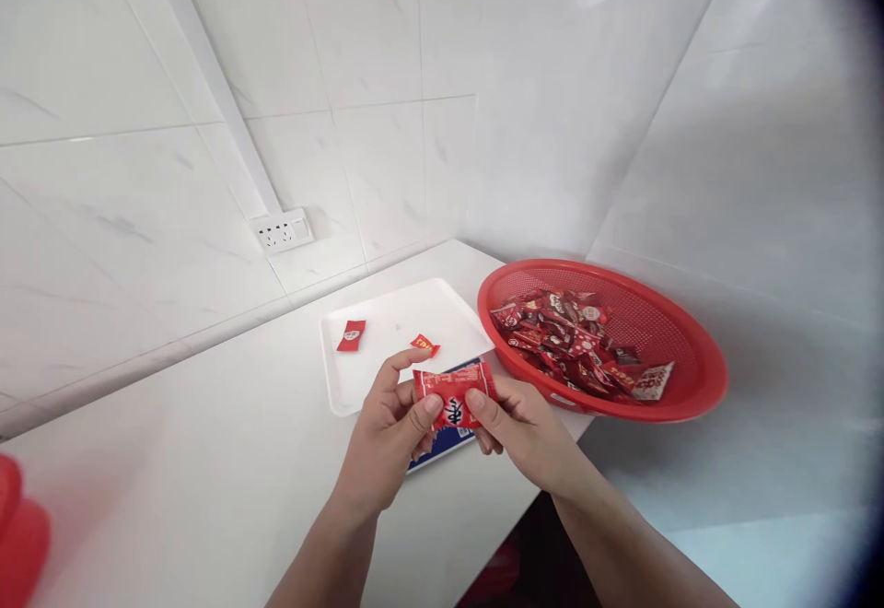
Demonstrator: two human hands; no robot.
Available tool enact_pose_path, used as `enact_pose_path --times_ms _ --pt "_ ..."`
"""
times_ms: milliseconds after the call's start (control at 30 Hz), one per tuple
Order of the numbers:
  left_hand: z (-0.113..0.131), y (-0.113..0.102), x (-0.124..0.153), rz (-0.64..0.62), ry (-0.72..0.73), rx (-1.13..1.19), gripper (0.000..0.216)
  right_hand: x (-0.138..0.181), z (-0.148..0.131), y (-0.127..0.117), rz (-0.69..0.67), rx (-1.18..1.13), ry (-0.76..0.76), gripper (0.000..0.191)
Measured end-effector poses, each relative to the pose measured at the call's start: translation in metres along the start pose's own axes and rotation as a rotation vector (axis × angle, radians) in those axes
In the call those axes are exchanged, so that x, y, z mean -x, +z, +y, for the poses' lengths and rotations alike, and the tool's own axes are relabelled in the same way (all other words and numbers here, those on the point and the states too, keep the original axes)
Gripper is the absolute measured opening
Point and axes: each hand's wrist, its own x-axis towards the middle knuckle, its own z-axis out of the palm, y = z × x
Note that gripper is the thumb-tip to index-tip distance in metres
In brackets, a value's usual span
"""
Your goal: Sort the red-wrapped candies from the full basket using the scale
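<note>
Both my hands pinch one red wrapped candy (452, 398) above the table's front edge. My left hand (387, 438) grips its left end between thumb and fingers. My right hand (521, 424) grips its right end. Just beyond lies a white tray (387, 378) with two small red wrapped candies (352, 334) (425, 345) on it. A red mesh basket (691, 350) holding several red wrapped candies (573, 341) stands to the right of the tray. A blue card (442, 447) lies under my hands, mostly hidden.
The white table (207, 461) meets tiled walls in a corner. A white power socket (282, 231) sits on the wall behind the tray. A red object (17, 534) shows at the far left edge. The basket overhangs the table's right edge.
</note>
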Motion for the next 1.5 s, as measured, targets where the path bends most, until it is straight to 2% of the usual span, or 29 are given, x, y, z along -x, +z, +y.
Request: enact_pose_path --times_ms 133,233,467,567,667,767,833,933,1000,1067,1167,1333,1500 --pt "0.003 0.000 0.004 -0.032 -0.021 0.124 0.046 0.003 -0.004 -0.001 -0.064 -0.003 -0.056 0.039" --pt "0.004 0.000 0.005 -0.023 0.026 0.167 0.040 0.003 -0.007 0.000 -0.070 0.057 -0.075 0.040" --pt "0.007 -0.001 0.007 0.132 0.164 -0.077 0.047 0.005 -0.010 -0.003 0.112 0.247 -0.159 0.036" --pt "0.008 -0.003 0.009 0.004 0.177 -0.092 0.057 0.006 -0.009 -0.007 0.133 0.386 -0.308 0.026" --pt "0.008 -0.005 0.010 -0.094 0.152 -0.041 0.068 0.005 -0.007 -0.010 0.107 0.475 -0.481 0.032" --pt "0.008 -0.003 0.011 -0.134 0.089 -0.049 0.055 0.006 -0.003 -0.010 0.140 0.474 -0.531 0.034" --pt "0.008 -0.001 0.012 -0.127 0.051 -0.077 0.049 0.008 -0.002 -0.008 0.184 0.424 -0.483 0.033" --pt "0.009 0.001 0.013 -0.103 0.062 -0.086 0.057 0.010 0.000 -0.007 0.263 0.235 -0.295 0.035" --pt "0.009 0.002 0.014 -0.096 0.071 -0.094 0.060 0.011 0.000 -0.007 0.227 0.070 -0.186 0.041" --pt "0.009 0.001 0.014 -0.101 0.067 -0.098 0.062 0.011 0.000 -0.008 0.121 -0.010 -0.124 0.048" --pt "0.008 0.000 0.012 -0.105 0.067 -0.110 0.057 0.011 -0.004 -0.008 -0.016 0.067 -0.039 0.044" --pt "0.008 0.001 0.009 0.055 0.163 -0.208 0.035 0.013 -0.009 -0.002 -0.087 0.195 -0.022 0.040" --pt "0.006 0.001 0.009 0.099 0.209 -0.192 0.027 0.014 -0.004 0.003 -0.158 0.209 -0.021 0.040"
